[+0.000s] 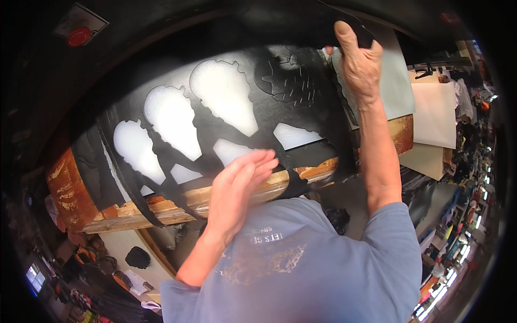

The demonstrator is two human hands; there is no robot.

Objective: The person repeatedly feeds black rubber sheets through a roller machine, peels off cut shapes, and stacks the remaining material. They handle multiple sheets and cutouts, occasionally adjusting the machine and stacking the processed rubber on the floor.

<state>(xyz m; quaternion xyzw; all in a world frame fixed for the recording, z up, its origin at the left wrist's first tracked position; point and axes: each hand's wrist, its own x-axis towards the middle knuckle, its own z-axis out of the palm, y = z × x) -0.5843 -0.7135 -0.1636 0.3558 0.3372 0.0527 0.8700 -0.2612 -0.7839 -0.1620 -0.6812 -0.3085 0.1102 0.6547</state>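
Observation:
A black sheet (211, 130) lies across the work surface in front of me. Through its large teardrop-shaped cutouts shows a white board (222, 92). Toward the sheet's right end is a dark outlined shape (288, 81) with short light slits and a small shiny part. My left hand (239, 185), slightly blurred, hovers or rests at the sheet's near edge, its fingers stretched and side by side, holding nothing. Raised at the upper right, my right hand (362, 70) grips the edge of a dark overhead machine part (318, 24), thumb up and most fingers hidden.
A worn wooden edge (121, 220) runs along the front, with black strips (296, 185) hanging over it. Grey-green (397, 81) and off-white boards (435, 110) stand at the right. A red button (78, 36) sits at the upper left. Shelves with clutter lie beyond.

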